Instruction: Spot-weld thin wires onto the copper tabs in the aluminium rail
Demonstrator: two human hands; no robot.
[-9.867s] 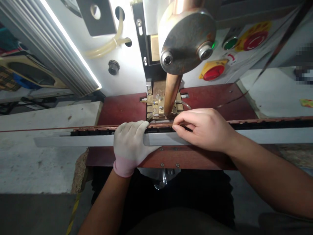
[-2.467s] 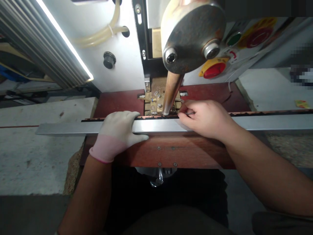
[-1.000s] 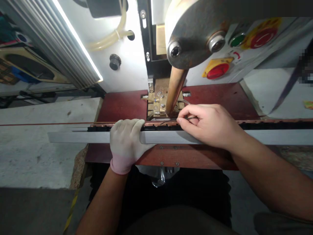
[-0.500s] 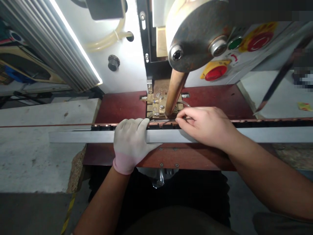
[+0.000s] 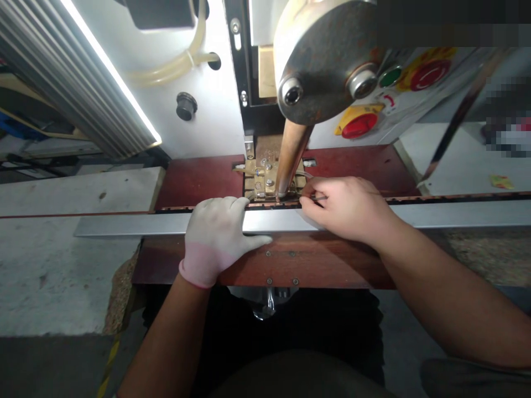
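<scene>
My left hand [image 5: 213, 237], in a white glove with a pink cuff, is closed over a long flat silvery metal bar [image 5: 274, 222]. Its fingers curl over the far edge, and the thumb lies stretched along the near edge. My bare right hand [image 5: 348, 207] pinches a thin dark rod [image 5: 321, 197] between thumb and fingertips, just right of a copper rod [image 5: 293, 155]. That copper rod slants down from the machine head, its lower end at a brass block [image 5: 259, 179] with screws and thin tubes. Along the bar's far side runs a narrow copper-coloured strip [image 5: 274, 205], partly hidden by my hands.
The bar lies across a dark red bench plate [image 5: 332, 260]. White boards [image 5: 62, 260] with chipped edges extend to the left. Above hangs a round steel disc [image 5: 332, 72]; a red rotary switch [image 5: 359, 126] and emergency stop [image 5: 429, 74] sit on the machine's right.
The metal bar has shifted away from me, closing up on the copper-coloured strip, with my left hand moving along. My right hand still pinches the thin rod. The camera view has shifted slightly.
</scene>
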